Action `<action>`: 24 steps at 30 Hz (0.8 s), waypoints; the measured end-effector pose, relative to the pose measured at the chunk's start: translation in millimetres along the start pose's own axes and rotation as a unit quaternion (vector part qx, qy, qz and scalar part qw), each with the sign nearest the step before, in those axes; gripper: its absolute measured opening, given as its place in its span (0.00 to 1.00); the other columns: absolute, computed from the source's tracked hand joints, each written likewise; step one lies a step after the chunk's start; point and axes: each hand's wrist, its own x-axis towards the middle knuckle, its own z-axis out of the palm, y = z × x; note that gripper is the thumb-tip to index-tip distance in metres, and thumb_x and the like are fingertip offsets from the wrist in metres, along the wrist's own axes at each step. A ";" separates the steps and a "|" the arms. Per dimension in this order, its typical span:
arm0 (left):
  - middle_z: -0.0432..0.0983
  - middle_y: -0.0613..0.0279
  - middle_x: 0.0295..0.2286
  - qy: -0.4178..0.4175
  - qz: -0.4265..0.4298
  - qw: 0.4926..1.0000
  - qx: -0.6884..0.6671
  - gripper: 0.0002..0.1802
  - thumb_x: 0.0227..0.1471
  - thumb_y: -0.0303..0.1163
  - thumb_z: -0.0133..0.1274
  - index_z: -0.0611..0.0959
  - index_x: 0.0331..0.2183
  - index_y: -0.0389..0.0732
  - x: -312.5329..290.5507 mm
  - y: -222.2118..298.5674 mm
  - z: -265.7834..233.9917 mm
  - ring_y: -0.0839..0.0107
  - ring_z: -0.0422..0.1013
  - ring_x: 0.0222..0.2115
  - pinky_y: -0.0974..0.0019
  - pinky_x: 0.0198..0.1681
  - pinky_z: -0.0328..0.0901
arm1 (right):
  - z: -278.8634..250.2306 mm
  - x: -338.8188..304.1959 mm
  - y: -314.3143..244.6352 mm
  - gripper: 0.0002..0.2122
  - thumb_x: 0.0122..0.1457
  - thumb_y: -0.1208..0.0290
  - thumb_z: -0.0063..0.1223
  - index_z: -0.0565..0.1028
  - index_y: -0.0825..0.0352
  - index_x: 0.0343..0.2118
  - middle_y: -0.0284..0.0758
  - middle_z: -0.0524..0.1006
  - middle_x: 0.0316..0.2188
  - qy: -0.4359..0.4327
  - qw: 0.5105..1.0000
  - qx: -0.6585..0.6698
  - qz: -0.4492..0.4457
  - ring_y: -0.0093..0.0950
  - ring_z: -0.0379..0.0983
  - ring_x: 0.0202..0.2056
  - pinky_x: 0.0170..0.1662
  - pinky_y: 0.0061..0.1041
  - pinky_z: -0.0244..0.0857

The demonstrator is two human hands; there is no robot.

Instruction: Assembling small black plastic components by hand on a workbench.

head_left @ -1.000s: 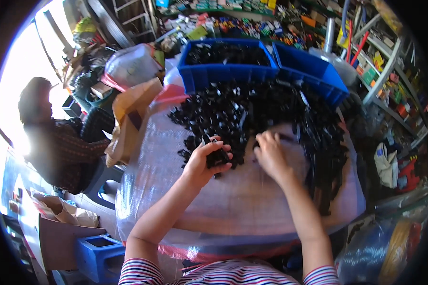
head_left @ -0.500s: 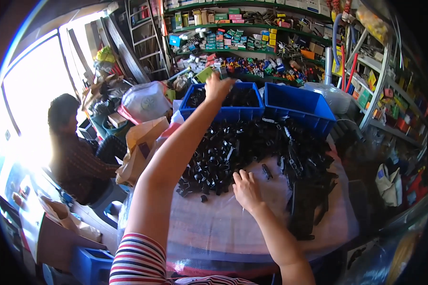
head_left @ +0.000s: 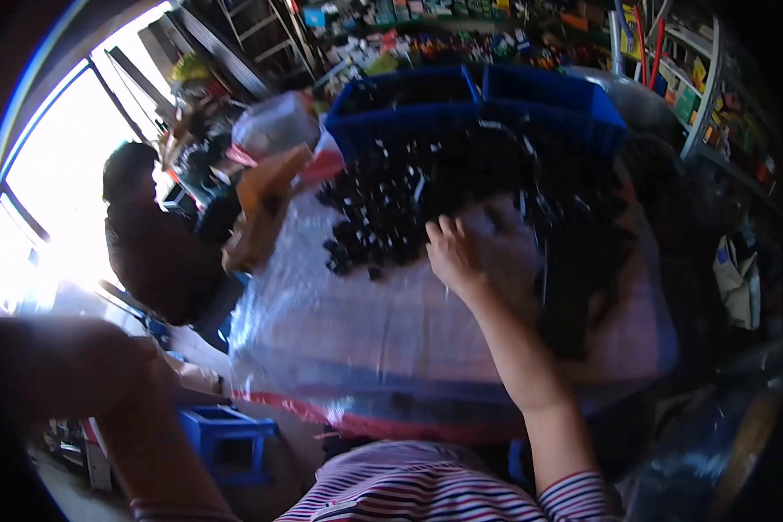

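Note:
My right hand rests on the cloth-covered table. Its fingers are loosely bent and a little apart, with nothing visible in them. Just beyond its fingertips lies a wide pile of small black plastic parts. One loose dark piece is to the right of this hand. My left hand is up close at the lower left, off the table, dark and blurred. Its fingers cannot be made out, nor whether they hold anything.
Two blue bins, a left one with dark contents and a right one, stand behind the pile. A seated person is at the left, beside a brown paper bag. A blue stool stands below the table's left corner.
My left hand has swung from above the left blue bin back to the lower left. The view has tipped downward. My right hand stays at the near edge of the pile.

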 end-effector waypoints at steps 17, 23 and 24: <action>0.72 0.55 0.36 0.246 0.112 0.949 0.163 0.19 0.42 0.30 0.54 0.74 0.40 0.36 -102.9 -14.4 7.5 0.70 0.69 0.36 0.68 0.39 0.64 | -18.4 -7.2 -17.2 0.16 0.48 0.72 0.52 0.70 0.67 0.42 0.42 0.68 0.43 -0.072 0.997 -0.014 0.009 0.43 0.64 0.42 0.46 0.36 0.60; 0.73 0.56 0.35 0.278 0.080 0.901 0.325 0.16 0.43 0.28 0.52 0.75 0.38 0.36 -163.8 11.6 -30.3 0.71 0.69 0.35 0.68 0.37 0.64 | -25.7 0.7 -11.9 0.16 0.47 0.73 0.52 0.70 0.67 0.42 0.44 0.68 0.43 -0.056 0.998 -0.004 -0.012 0.43 0.64 0.43 0.47 0.36 0.59; 0.73 0.56 0.35 0.280 0.078 0.894 0.342 0.16 0.43 0.27 0.52 0.75 0.38 0.35 -169.6 10.7 -35.6 0.71 0.69 0.35 0.69 0.37 0.64 | -27.1 -1.7 0.4 0.17 0.47 0.72 0.52 0.70 0.67 0.42 0.44 0.68 0.44 -0.056 0.998 -0.019 -0.004 0.43 0.64 0.44 0.47 0.36 0.59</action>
